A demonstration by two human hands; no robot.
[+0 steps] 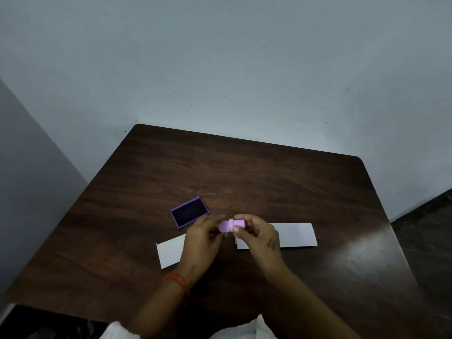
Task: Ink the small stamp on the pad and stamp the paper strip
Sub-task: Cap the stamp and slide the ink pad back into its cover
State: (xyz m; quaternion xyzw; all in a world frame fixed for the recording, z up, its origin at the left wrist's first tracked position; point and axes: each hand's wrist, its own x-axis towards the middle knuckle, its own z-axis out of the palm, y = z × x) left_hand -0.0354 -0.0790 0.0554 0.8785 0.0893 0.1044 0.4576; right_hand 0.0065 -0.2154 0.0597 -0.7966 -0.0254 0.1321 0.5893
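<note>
stamp [230, 225], one small lilac one, lies sideways above the table [244, 172] in your right hand [259, 237], fingers pinched round its handle. your left hand [203, 241] sits just beside its round end, fingers loosely curled; whether they touch it is hard to tell. one open purple ink pad [189, 212] is near, up left. two white paper strips: one [170, 253] under your left hand, one [296, 234] behind your right.

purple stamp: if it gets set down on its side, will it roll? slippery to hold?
Likely rolls: the stamp looks round, with a dome cap and cylindrical body. Probably light, since the right hand holds it by fingertips alone. Smooth plastic look suggests slippery; can't confirm.
</note>
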